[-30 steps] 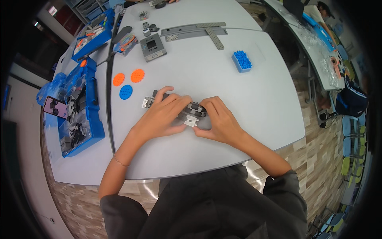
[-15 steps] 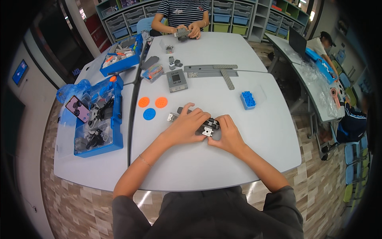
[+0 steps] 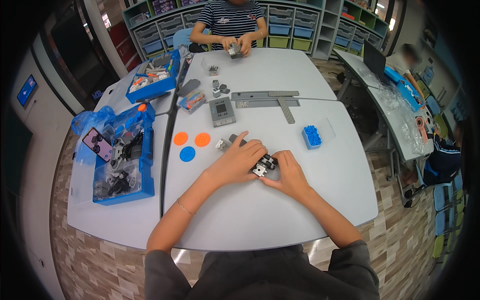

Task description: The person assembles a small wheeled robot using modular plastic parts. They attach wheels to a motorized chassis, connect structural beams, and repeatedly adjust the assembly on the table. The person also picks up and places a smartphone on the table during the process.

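Observation:
Both hands grip one grey, black and white building-kit assembly (image 3: 259, 170) just above the near middle of the white table. My left hand (image 3: 239, 162) is closed over its left and middle part, hiding much of it; a white bracket-like end sticks out beyond the fingers. My right hand (image 3: 290, 175) pinches its right end, thumb below and fingers above, beside black round parts and a white piece with a hole. To the left lie two orange toothed discs (image 3: 202, 140) and a blue disc (image 3: 187, 154). A grey square controller block (image 3: 222, 111) lies farther off.
A clear box of blue pegs (image 3: 312, 136) stands at the right. Long grey beams (image 3: 265, 99) lie behind the controller block. An open blue case (image 3: 148, 175) with cables and a phone (image 3: 97, 144) is at the left. Across the table another person (image 3: 231, 25) handles a grey part.
The assembly in my hands has tilted, its right end turned somewhat down and nearer me. The view has shifted slightly. The person opposite has turned their grey part.

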